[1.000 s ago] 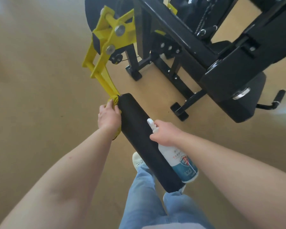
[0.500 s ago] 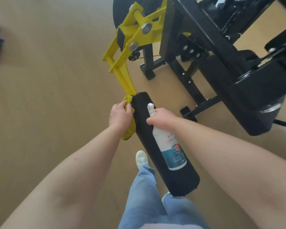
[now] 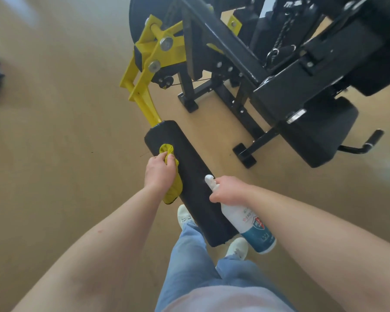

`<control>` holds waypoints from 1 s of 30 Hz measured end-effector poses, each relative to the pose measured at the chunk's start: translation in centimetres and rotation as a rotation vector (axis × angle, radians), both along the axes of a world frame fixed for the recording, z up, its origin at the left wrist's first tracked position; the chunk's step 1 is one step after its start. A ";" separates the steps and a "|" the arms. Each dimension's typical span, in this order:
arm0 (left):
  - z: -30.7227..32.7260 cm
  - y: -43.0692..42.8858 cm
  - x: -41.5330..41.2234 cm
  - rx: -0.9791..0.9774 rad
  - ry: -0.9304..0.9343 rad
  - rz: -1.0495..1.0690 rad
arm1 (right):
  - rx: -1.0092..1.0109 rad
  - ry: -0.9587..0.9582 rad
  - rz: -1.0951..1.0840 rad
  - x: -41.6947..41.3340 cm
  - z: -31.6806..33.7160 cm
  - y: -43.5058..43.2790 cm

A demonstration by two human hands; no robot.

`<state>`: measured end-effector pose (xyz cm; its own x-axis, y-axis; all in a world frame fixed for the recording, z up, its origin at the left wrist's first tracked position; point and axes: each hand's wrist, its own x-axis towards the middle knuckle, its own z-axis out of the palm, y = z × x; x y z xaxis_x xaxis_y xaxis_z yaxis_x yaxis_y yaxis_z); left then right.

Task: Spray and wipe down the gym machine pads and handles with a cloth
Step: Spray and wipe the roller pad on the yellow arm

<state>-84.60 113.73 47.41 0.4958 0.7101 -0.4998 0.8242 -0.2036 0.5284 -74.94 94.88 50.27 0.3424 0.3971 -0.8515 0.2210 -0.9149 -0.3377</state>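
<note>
A long black roller pad (image 3: 196,176) hangs from a yellow lever arm (image 3: 144,95) of the gym machine and runs toward my legs. My left hand (image 3: 159,171) grips a bunched yellow cloth (image 3: 171,176) and presses it on the pad's left side, below the upper end. My right hand (image 3: 229,190) holds a white spray bottle (image 3: 250,224) with a blue label by its neck, beside the pad's right side. The bottle's nozzle sits over the pad and its base tilts down to the right.
The black machine frame (image 3: 241,64) and its floor feet (image 3: 244,155) stand to the right. A black seat pad (image 3: 320,136) with a side handle (image 3: 367,143) lies beyond. Tan floor spreads to the left. My shoes and jeans are below the pad's near end.
My left hand slid the cloth down from the pad's upper end by the yellow arm onto the pad's side. My right hand with the bottle drew back along the pad toward me.
</note>
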 end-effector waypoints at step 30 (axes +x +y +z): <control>-1.4 -24.7 -5.6 0.630 0.070 -1.182 | 0.030 0.087 -0.040 -2.2 -0.8 -20.5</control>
